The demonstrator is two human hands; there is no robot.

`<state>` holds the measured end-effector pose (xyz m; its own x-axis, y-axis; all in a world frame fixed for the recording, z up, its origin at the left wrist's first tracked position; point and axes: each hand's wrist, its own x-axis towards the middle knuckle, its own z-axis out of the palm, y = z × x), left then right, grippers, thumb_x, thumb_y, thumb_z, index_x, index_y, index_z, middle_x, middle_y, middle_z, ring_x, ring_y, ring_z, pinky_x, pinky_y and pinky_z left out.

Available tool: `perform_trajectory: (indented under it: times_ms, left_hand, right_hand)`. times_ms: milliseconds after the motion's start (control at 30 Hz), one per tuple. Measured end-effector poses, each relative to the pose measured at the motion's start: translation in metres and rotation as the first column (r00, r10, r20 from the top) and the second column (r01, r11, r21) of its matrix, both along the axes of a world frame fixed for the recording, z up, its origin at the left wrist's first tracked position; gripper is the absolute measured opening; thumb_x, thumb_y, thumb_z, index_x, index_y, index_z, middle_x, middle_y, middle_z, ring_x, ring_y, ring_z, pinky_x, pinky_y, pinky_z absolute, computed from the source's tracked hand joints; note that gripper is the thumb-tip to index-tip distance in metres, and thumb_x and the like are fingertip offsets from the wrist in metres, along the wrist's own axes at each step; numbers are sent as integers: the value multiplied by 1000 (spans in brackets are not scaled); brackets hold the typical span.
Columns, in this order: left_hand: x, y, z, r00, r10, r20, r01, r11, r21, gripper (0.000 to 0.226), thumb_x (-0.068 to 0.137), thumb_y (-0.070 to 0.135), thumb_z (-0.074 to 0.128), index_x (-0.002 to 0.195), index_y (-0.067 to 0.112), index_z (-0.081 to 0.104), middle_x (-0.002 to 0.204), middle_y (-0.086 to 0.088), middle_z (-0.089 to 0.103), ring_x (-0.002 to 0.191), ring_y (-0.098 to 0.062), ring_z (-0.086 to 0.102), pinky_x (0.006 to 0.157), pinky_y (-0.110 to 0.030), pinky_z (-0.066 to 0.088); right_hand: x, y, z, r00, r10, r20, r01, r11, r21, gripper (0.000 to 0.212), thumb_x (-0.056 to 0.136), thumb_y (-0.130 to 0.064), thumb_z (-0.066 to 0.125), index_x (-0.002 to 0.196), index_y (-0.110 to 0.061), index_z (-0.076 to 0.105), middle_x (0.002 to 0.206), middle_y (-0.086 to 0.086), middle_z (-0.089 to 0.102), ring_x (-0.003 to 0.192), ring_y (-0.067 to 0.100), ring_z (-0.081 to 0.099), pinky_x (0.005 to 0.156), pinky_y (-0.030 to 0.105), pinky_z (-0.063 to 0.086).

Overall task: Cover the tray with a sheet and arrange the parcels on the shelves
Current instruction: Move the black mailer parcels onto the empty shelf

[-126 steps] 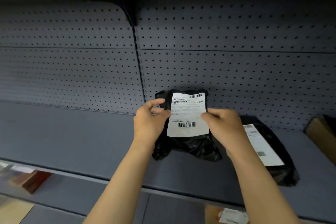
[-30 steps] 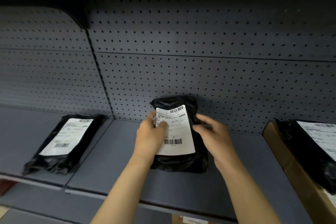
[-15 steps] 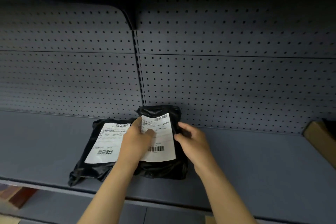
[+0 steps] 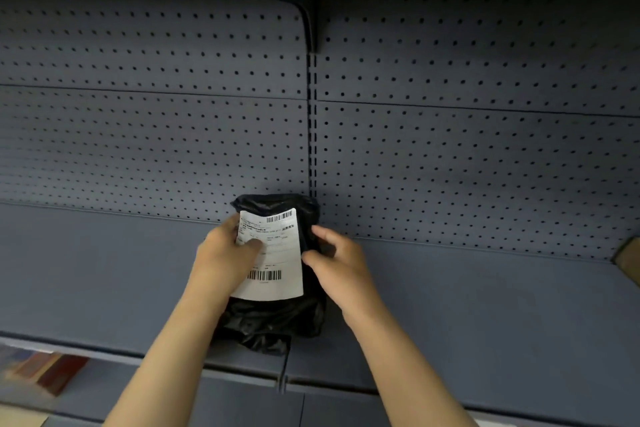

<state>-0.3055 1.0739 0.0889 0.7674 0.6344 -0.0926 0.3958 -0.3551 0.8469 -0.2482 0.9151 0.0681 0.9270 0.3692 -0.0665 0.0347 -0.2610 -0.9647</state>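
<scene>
Here a black plastic parcel (image 4: pixel 277 319) lies on the grey shelf (image 4: pixel 104 288), its far end up against the pegboard back panel (image 4: pixel 467 156), right where the slotted upright (image 4: pixel 312 121) divides the two panels. A white shipping label (image 4: pixel 273 256) with barcodes at top and bottom covers most of its upper face, and the crinkled black plastic bunches out below the label toward the shelf's front edge. The left hand (image 4: pixel 225 263) holds the parcel from its left side, thumb pressed down on the label and the fingers hidden behind or under the package. The right hand (image 4: pixel 339 270) sits at the right edge, fingers curled loosely with the tips touching or just beside the black wrap; whether it actually grips cannot be told. At the far right edge of the shelf the corner of a brown cardboard box (image 4: pixel 628 260) shows, well apart from the parcel. Below the shelf's front lip, at lower left, some reddish-brown items (image 4: pixel 52 371) appear blurred.
</scene>
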Motion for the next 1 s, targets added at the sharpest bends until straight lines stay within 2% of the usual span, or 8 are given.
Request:
perform_trajectory:
  times_ms: [133, 267, 367, 433, 500, 633, 800, 1000]
  left_hand:
    - [-15, 23, -9, 998, 54, -36, -54, 998, -8, 43, 88, 14, 67, 128, 30, 62, 100, 8, 70, 104, -24, 67, 90, -36, 51]
    - [-19, 26, -23, 991, 87, -105, -85, 996, 24, 60, 89, 17, 66, 146, 25, 50, 107, 4, 61, 108, -28, 61, 87, -32, 45]
    - [-20, 23, -26, 989, 118, -94, -100, 979, 178, 71, 86, 21, 69, 151, 30, 40, 135, 1, 57, 115, -30, 57, 89, -38, 45]
    - [-19, 14, -23, 992, 129, 8, -121, 901, 417, 73, 83, 15, 70, 149, 30, 43, 148, -2, 46, 129, -31, 49, 85, -40, 44]
    - [-14, 0, -18, 966, 45, 254, -167, 858, 486, 57, 84, 7, 69, 136, 27, 59, 137, -1, 53, 127, -26, 48, 90, -31, 42]
    - [11, -44, -2, 866, 40, 499, -105, 989, 103, 31, 92, 5, 59, 110, 29, 71, 110, 4, 69, 99, -8, 65, 80, -12, 49]
    - [46, -136, 2, 828, -45, 559, 71, 997, -26, 30, 94, 2, 56, 114, 21, 68, 107, 9, 67, 89, 14, 60, 80, -4, 47]
    - [87, -268, 1, 858, -207, 470, 291, 950, -114, 33, 96, 15, 58, 124, 32, 58, 116, 13, 58, 106, -4, 58, 73, -10, 41]
  right_hand:
    - [-7, 29, -12, 997, 77, 8, -76, 996, -55, 57, 91, -17, 63, 146, -27, 52, 149, -9, 50, 109, -4, 59, 88, 7, 36]
    - [-14, 36, -29, 997, 73, -30, -74, 996, -43, 56, 91, -26, 66, 146, -27, 53, 151, -5, 51, 138, 10, 47, 101, 17, 34]
    - [-12, 34, -30, 997, 73, -22, -74, 996, -46, 58, 91, -28, 67, 147, -27, 51, 149, -7, 52, 137, 10, 48, 106, 21, 37]
    - [-9, 28, -27, 998, 56, -2, -56, 997, -50, 54, 91, -31, 66, 144, -29, 54, 139, -9, 59, 123, 9, 57, 97, 21, 43]
    - [-5, 15, -23, 999, 34, 27, -33, 999, -27, 41, 93, -32, 64, 134, -30, 63, 128, -10, 66, 105, 0, 62, 86, 13, 46]
    - [6, -37, -17, 999, -6, 35, 8, 998, -59, 22, 96, -29, 60, 108, -29, 79, 106, -18, 76, 94, -9, 65, 79, 9, 46]
    - [18, -128, 0, 968, -251, 24, 251, 968, 10, 26, 96, -18, 57, 89, -30, 79, 87, -19, 74, 80, -7, 64, 73, 10, 47]
    - [39, -254, 29, 876, -472, 95, 460, 879, 128, 24, 94, -21, 63, 83, -33, 80, 85, -18, 77, 88, 1, 69, 91, 30, 57]
